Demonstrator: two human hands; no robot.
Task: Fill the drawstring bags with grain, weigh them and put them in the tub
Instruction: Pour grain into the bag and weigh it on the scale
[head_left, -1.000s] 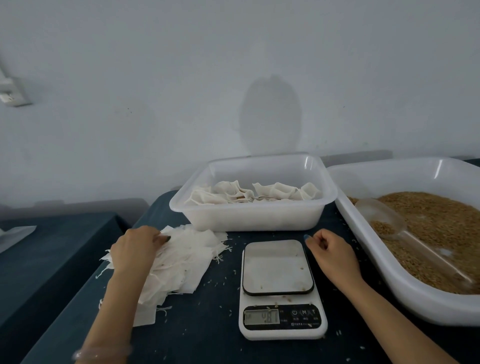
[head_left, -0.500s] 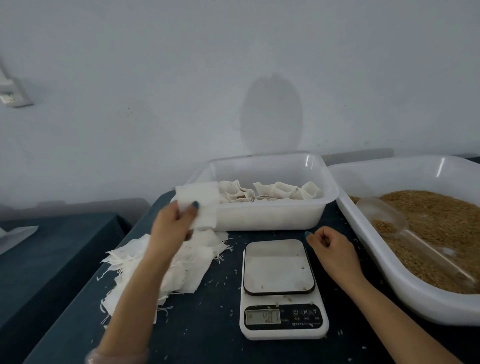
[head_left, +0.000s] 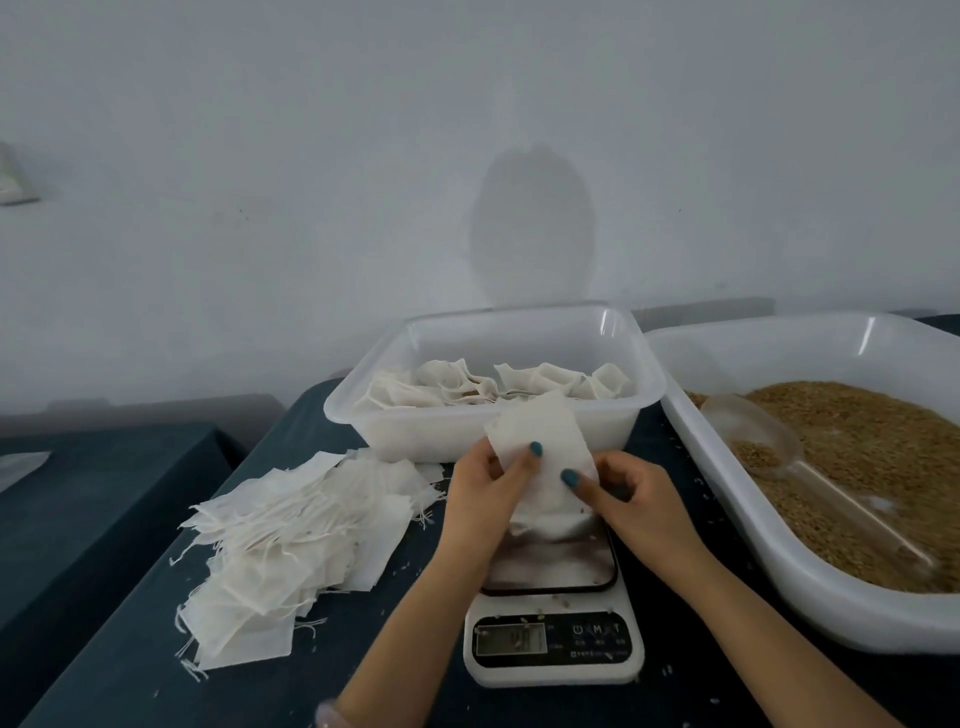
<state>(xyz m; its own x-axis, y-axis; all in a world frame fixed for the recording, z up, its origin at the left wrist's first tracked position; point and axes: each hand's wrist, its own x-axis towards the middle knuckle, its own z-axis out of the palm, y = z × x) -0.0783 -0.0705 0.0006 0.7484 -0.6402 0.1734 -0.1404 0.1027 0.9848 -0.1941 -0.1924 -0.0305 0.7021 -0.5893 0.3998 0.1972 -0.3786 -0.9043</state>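
Note:
One empty white drawstring bag (head_left: 545, 431) is held up over the kitchen scale (head_left: 553, 613). My left hand (head_left: 485, 488) pinches its left side and my right hand (head_left: 631, 499) pinches its right side, thumbs on the front. A loose pile of empty bags (head_left: 291, 545) lies on the dark cloth to the left. Behind the scale stands the white tub (head_left: 498, 436) with several filled bags (head_left: 467, 384) inside. The big white tray (head_left: 841, 613) on the right holds brown grain (head_left: 872, 441) and a clear scoop (head_left: 763, 447) lying in it.
Stray grains dot the dark blue tablecloth (head_left: 363, 644) and the scale's platform. A second dark-covered table (head_left: 78, 509) stands to the left across a gap. A pale wall rises close behind the tub and tray.
My left hand lifted one bag off the pile and carried it right, over the scale. My right hand rose from beside the scale and took hold of the bag's other side.

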